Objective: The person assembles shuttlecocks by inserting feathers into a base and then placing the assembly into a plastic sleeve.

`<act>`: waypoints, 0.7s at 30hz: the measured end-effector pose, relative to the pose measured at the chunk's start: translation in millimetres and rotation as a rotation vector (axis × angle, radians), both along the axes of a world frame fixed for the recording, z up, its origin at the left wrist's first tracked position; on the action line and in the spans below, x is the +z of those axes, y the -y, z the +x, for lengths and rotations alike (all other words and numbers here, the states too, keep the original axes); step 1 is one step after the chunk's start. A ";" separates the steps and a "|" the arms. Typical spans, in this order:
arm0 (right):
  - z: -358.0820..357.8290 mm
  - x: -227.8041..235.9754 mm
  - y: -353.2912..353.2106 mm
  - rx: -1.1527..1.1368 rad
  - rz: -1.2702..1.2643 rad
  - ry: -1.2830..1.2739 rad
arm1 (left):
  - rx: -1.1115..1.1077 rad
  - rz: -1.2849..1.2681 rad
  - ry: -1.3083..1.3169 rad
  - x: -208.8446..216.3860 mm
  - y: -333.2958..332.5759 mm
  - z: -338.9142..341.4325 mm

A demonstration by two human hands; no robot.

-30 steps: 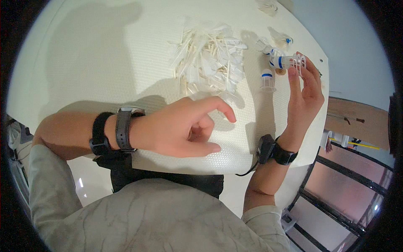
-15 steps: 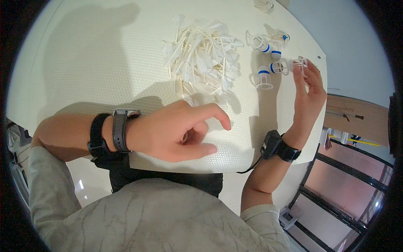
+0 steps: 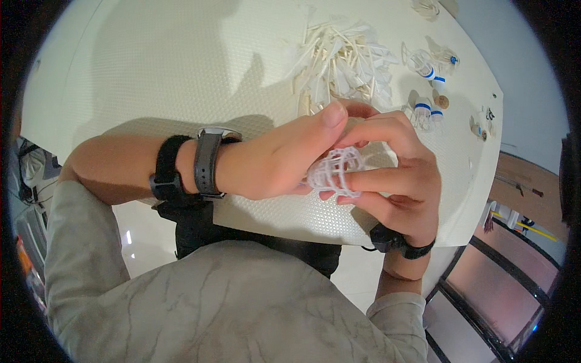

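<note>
A white plastic lattice skirt, of the kind on a shuttlecock [image 3: 338, 172], sits between my two hands over the near part of the table. My right hand [image 3: 407, 169] grips it from the right, fingers bent around its ribs. My left hand [image 3: 284, 154] presses close on the left side of the skirt, thumb raised and other fingers curled and mostly hidden; what lies inside them cannot be made out. Behind my hands lies a pile of white feathers [image 3: 348, 60] with pale quills, its near edge partly covered by my fingers.
Blue-banded plastic shuttlecocks [image 3: 422, 110] lie right of the feathers, with more [image 3: 423, 65] farther back. A small brown cork-like piece [image 3: 442, 101] is among them. Small parts [image 3: 479, 130] rest near the table's right edge. Another pale bundle [image 3: 425, 8] lies at the far end.
My right hand has come from the right side of the table to my left hand, bringing the plastic skirt. The view has shifted, so the table's things appear farther right.
</note>
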State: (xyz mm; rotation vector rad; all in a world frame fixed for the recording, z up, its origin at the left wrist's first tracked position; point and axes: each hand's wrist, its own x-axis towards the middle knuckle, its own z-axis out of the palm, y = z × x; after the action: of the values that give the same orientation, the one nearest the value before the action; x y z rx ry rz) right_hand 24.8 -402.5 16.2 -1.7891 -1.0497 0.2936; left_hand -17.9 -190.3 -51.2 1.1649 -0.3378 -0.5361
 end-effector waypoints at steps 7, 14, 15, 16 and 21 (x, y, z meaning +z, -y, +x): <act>-6.5 -10.8 -7.5 -0.075 -0.098 0.230 | 0.000 -0.086 -0.054 4.4 1.6 2.5; -8.9 -11.2 -9.3 -0.072 -0.159 0.216 | 0.042 -0.057 -0.041 -5.5 2.1 5.6; -10.1 -12.3 -9.1 -0.086 -0.154 0.210 | 0.041 -0.056 -0.043 -4.8 1.9 6.7; -10.9 -12.9 -9.3 -0.099 -0.149 0.204 | 0.011 -0.044 -0.043 -4.1 0.2 7.9; -14.2 -9.4 -14.3 -0.073 -0.177 0.268 | 0.043 -0.101 -0.111 8.6 4.3 5.2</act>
State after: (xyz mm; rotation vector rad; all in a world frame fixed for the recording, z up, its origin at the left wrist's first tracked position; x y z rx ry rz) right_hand 10.6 -388.2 6.8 -2.0629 -1.1703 0.1053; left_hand -12.7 -194.6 -42.6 1.0387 -0.2409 -0.5383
